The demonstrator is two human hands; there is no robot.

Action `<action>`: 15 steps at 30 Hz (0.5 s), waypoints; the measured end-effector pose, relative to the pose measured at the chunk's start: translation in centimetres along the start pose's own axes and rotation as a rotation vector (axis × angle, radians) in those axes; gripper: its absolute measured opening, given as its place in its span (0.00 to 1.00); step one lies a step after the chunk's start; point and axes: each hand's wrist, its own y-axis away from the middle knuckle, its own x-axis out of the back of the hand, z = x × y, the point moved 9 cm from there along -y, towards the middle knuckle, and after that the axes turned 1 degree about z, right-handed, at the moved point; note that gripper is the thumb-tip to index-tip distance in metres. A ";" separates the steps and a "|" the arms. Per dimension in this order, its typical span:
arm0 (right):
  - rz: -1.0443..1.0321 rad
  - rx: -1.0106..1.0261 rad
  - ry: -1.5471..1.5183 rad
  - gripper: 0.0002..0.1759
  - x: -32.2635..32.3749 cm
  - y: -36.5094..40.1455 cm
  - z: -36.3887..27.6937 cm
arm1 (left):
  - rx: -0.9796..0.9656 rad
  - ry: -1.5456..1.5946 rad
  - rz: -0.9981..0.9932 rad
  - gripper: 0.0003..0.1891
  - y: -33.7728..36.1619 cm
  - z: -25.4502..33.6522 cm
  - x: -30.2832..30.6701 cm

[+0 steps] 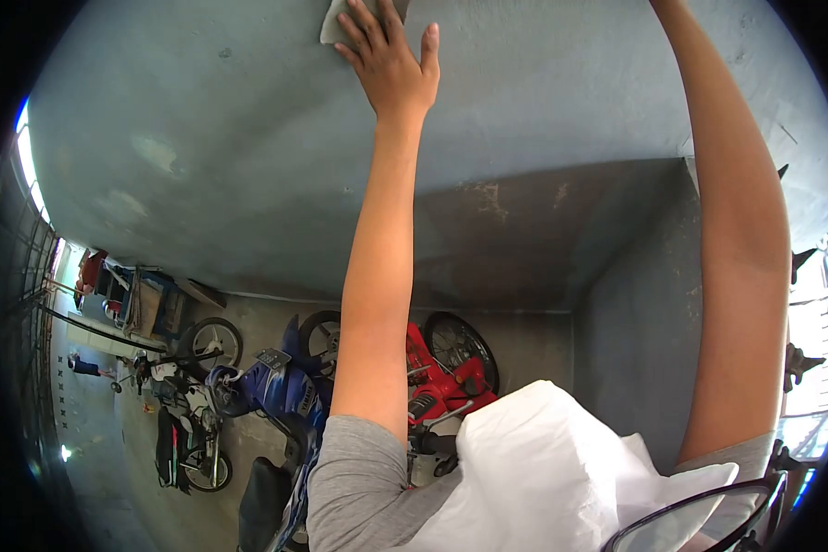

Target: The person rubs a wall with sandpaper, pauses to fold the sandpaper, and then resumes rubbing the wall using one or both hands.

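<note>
My left hand [391, 69] reaches up and lies flat against a grey painted wall [543, 83], with its thumb spread to the right. Its fingers press a pale sheet [334, 28], which looks like sandpaper, to the wall. The sheet's left part shows beside the fingers, and the top edge of the view cuts off the rest. My right arm [741, 230] also stretches upward at the right side, but its hand is beyond the top edge. Patches of worn paint mark the wall below and left of my left hand.
Below stand a blue motorcycle [276, 386], a red motorcycle [451, 377] and another motorcycle [193, 414] farther left. A grey wall ledge [644, 267] juts out at right. White fabric [543, 460] and a dark-rimmed lens or mirror [695, 520] fill the near foreground. Metal grilles line the left.
</note>
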 end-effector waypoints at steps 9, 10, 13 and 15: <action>-0.021 -0.005 -0.001 0.35 0.3 -0.1 -0.4 | -0.023 0.098 -0.074 0.45 5.9 1.0 -3.0; -0.050 -0.024 -0.017 0.35 0.2 -0.1 -0.2 | -0.023 0.090 -0.075 0.44 5.8 0.9 -2.7; -0.065 -0.029 -0.018 0.35 0.3 -0.3 -0.3 | -0.036 0.103 -0.050 0.43 4.1 0.5 -1.8; -0.077 -0.037 -0.012 0.35 0.7 -0.2 -0.7 | -0.041 0.094 -0.029 0.43 1.8 0.0 -0.8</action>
